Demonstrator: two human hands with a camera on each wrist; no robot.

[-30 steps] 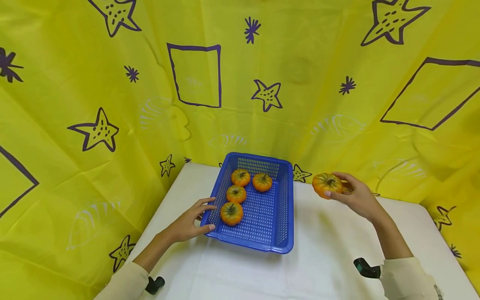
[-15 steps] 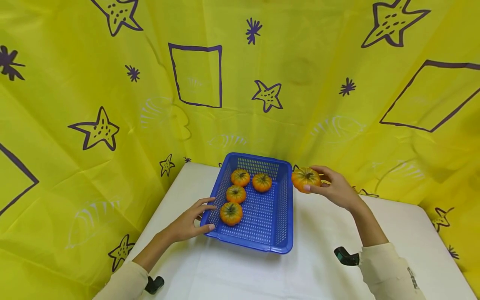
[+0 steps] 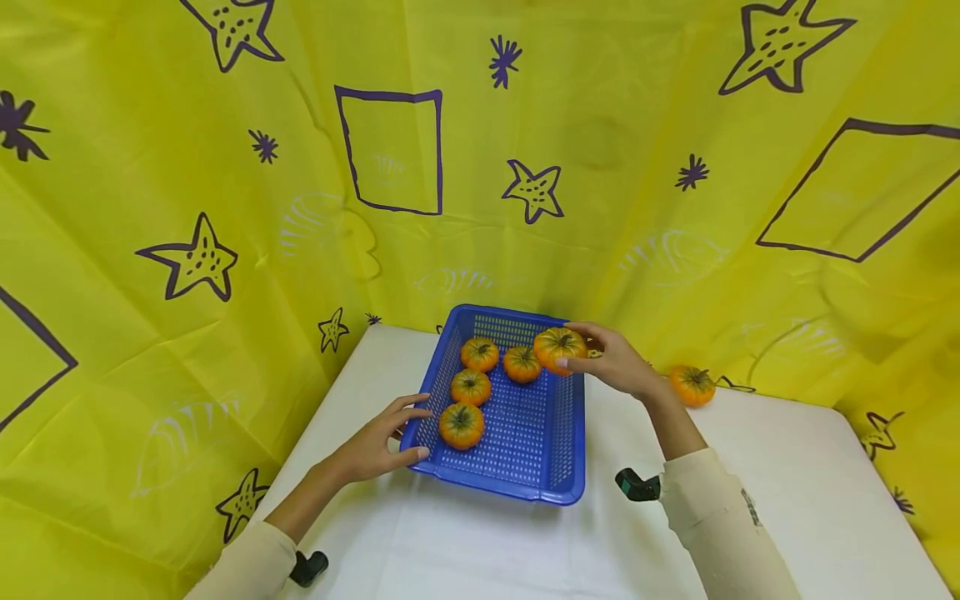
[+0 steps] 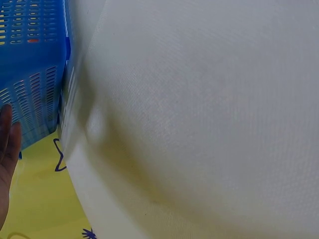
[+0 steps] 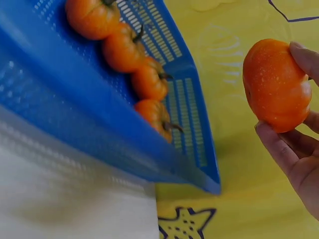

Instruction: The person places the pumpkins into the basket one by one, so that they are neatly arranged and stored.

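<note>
A blue plastic basket point(image 3: 517, 492) stands on the table with several small orange pumpkins point(image 3: 462, 426) inside, along its left side and back. My right hand point(image 3: 617, 363) holds another small pumpkin point(image 3: 559, 350) over the basket's back right part. In the right wrist view, thumb and fingers clasp this pumpkin point(image 5: 275, 84) from its sides, above the basket. The left hand point(image 3: 371, 442) rests at the basket's front left corner, fingertips and thumb tip over the rim. Seen from the left wrist, its fingers point(image 4: 11, 139) lie extended against the basket's slotted outer wall point(image 4: 30, 94).
One more small pumpkin point(image 3: 692, 385) sits on the white-covered table point(image 3: 810, 483) at the back right, behind the right forearm. A yellow curtain point(image 3: 465, 250) with purple star drawings hangs around the table's back and sides.
The right hand has carried its pumpkin leftward from beyond the basket's right side to above the basket. The pumpkin at the back right has come into view. The left hand stays put.
</note>
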